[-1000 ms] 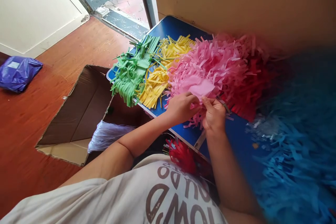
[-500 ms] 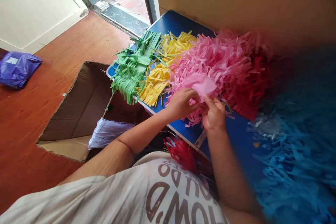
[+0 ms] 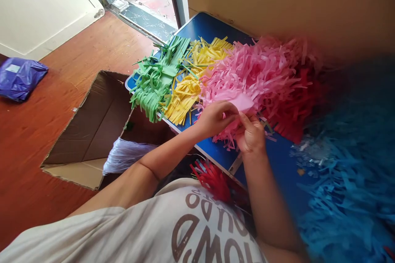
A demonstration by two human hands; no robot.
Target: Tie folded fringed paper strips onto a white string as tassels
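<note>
Pink fringed tissue paper (image 3: pixel 256 70) is heaped on the blue table (image 3: pixel 212 152). At the near side of that heap, a smooth uncut part of a pink paper sheet (image 3: pixel 242 102) stands up between my hands. My left hand (image 3: pixel 217 119) is closed, thumb and fingers pinched at the sheet's near edge. Close beside it, my right hand (image 3: pixel 251 133) pinches the same edge between thumb and forefinger. The fingertips of both hands almost meet. The lower part of the sheet is hidden behind my hands.
Yellow fringe (image 3: pixel 183 94) and green fringe (image 3: pixel 154 86) lie at the left, red fringe (image 3: pixel 290 119) and blue fringe (image 3: pixel 348 197) at the right. An open cardboard box (image 3: pixel 86 127) with white strands (image 3: pixel 126 156) stands beside the table. A purple bag (image 3: pixel 21 78) is on the floor.
My left hand has shifted slightly right, its fingertips now against those of my right hand. Less of the smooth pink sheet shows above them. The right hand has barely moved.
</note>
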